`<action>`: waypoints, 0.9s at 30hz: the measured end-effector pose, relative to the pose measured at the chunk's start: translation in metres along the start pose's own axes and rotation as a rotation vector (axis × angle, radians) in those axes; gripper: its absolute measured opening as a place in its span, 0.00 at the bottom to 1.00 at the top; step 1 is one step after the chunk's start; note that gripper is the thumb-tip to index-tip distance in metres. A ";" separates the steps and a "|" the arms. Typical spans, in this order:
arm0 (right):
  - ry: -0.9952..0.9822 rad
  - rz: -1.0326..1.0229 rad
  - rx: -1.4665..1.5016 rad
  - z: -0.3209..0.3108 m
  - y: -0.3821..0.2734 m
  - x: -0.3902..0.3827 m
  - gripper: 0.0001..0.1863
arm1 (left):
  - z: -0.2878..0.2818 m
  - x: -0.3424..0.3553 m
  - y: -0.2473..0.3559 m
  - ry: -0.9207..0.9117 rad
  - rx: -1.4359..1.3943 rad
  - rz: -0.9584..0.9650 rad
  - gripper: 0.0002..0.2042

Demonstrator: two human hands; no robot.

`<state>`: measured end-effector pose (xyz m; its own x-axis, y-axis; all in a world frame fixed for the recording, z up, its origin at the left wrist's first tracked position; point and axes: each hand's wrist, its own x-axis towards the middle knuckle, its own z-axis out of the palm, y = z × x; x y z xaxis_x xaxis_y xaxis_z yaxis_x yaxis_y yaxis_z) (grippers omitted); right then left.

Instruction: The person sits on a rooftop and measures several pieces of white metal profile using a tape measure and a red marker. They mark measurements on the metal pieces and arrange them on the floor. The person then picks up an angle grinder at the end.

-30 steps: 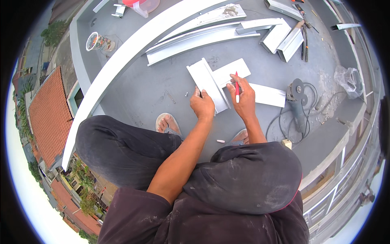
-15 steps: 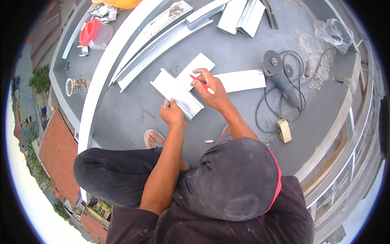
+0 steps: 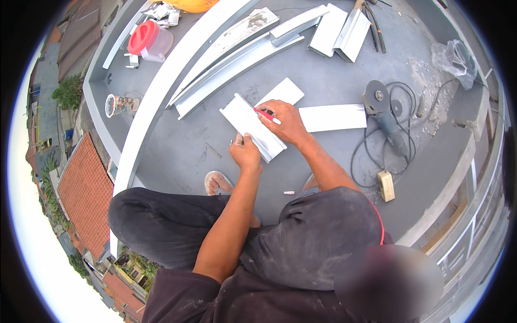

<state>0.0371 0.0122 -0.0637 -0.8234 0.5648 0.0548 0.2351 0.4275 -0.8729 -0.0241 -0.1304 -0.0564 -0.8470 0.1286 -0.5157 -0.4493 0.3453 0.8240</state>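
Observation:
My right hand (image 3: 284, 123) is closed around a red marker (image 3: 266, 115) with a white end. The marker's tip is at the upper edge of a short white metal channel (image 3: 243, 119); whether it touches cannot be made out. My left hand (image 3: 246, 153) pinches the channel's lower edge between thumb and fingers. Crossing behind the channel is a flat white metal strip (image 3: 288, 91), partly hidden by the channel and my right hand. A second white strip (image 3: 336, 118) extends right from beside my right wrist. On the floor near my foot lies a small white cap (image 3: 289, 192).
An angle grinder (image 3: 386, 119) with a coiled black cable lies at the right, beside a pale extension socket (image 3: 385, 186). Long metal profiles (image 3: 237, 72) lie ahead. A red-lidded tub (image 3: 156, 46) and a cup (image 3: 119, 105) stand left, beyond a long white beam (image 3: 141, 126).
The whole view has shifted. My right hand has lowered, bringing the marker's tip left along the channel, close to its upper edge. My left hand keeps its pinch on the channel.

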 end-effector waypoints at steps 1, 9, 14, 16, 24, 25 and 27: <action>-0.010 0.006 -0.008 -0.001 0.000 0.000 0.13 | 0.000 -0.001 0.001 -0.001 0.006 0.001 0.19; -0.360 0.285 -0.241 -0.048 -0.040 -0.014 0.12 | -0.001 -0.003 0.006 -0.008 -0.014 -0.015 0.18; -0.027 0.244 -0.171 -0.042 -0.036 -0.045 0.21 | 0.000 0.002 0.001 -0.005 -0.021 -0.029 0.19; -0.042 0.146 -0.267 -0.023 -0.037 -0.051 0.16 | -0.002 0.003 0.000 -0.049 -0.024 -0.051 0.19; 0.266 0.169 -0.189 -0.029 -0.021 -0.074 0.15 | -0.014 0.024 0.027 0.191 0.306 0.232 0.25; 0.373 0.185 -0.177 -0.041 -0.016 -0.077 0.15 | -0.013 0.031 0.031 0.210 0.402 0.366 0.25; 0.509 0.254 -0.322 -0.069 0.003 -0.084 0.15 | 0.015 0.043 0.055 0.046 0.400 0.480 0.23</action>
<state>0.1425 0.0154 -0.0376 -0.3926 0.9061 0.1578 0.5981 0.3819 -0.7046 -0.0811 -0.0917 -0.0364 -0.9434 0.3186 -0.0920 0.1177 0.5811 0.8052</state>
